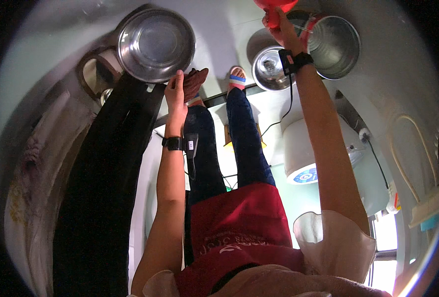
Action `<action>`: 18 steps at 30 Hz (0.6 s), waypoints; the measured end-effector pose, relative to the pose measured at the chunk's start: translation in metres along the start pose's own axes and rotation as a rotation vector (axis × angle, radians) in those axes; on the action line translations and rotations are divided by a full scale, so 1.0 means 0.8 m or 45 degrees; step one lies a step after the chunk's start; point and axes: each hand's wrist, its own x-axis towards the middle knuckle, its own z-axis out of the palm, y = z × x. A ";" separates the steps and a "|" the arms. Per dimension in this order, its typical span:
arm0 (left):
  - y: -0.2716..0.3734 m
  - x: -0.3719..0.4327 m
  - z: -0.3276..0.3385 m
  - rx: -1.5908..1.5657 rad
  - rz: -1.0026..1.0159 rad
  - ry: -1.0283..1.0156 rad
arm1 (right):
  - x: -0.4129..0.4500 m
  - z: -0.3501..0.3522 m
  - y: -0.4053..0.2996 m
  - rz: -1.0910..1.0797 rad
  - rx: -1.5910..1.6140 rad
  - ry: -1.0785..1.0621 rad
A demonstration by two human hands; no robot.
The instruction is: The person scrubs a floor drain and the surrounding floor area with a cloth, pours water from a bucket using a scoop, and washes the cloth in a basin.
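My left hand [175, 89] holds a crumpled brown cloth [194, 83] between thumb and fingers. Its fingertips are close to the lower rim of a wide, shallow stainless steel basin [155, 44]; whether they touch the rim I cannot tell. At the top edge, my right hand [281, 28] is closed on the handle of a red plastic ladle or scoop [277, 4], partly cut off by the frame. Below that hand stands a small steel bowl [269, 68]. Right of it is a large metal pot [334, 48] with a red rim section, partly hidden by my wrist.
A long black surface [104, 174] runs down the left, with a brown-rimmed container [100, 72] beyond its top end. A white round appliance [301, 152] stands right of my legs. Cables hang from both wrist devices. A beige hose [405, 156] curves at far right.
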 end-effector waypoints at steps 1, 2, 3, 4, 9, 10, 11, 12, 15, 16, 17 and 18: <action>-0.011 0.007 -0.009 0.005 -0.007 0.025 | 0.013 -0.009 0.016 0.024 0.011 0.000; -0.023 0.014 -0.019 -0.004 -0.021 0.056 | 0.030 -0.016 0.027 -0.026 -0.018 -0.066; -0.036 0.017 -0.033 -0.019 -0.033 0.109 | 0.047 -0.010 0.048 -0.055 -0.044 -0.141; -0.049 0.027 -0.041 -0.014 -0.047 0.127 | 0.060 -0.026 0.062 -0.110 -0.075 -0.201; -0.101 0.063 -0.066 0.168 0.149 0.024 | 0.140 -0.102 0.069 -0.112 -0.130 -0.060; -0.103 0.073 -0.065 0.052 0.001 0.081 | 0.151 -0.119 0.067 -0.088 -0.123 -0.120; -0.104 0.084 -0.066 -0.064 -0.145 0.147 | 0.162 -0.124 0.068 -0.057 -0.113 -0.185; -0.112 0.090 -0.078 -0.062 -0.088 0.125 | 0.169 -0.123 0.075 -0.082 -0.226 -0.230; -0.136 0.120 -0.098 -0.107 -0.036 0.108 | 0.177 -0.118 0.090 -0.115 -0.217 -0.319; -0.137 0.119 -0.101 -0.063 -0.050 0.132 | 0.180 -0.123 0.090 -0.116 -0.231 -0.305; -0.140 0.123 -0.105 -0.116 -0.019 0.134 | 0.184 -0.126 0.094 -0.109 -0.227 -0.258; -0.143 0.129 -0.111 -0.098 -0.039 0.157 | 0.184 -0.125 0.093 -0.108 -0.227 -0.212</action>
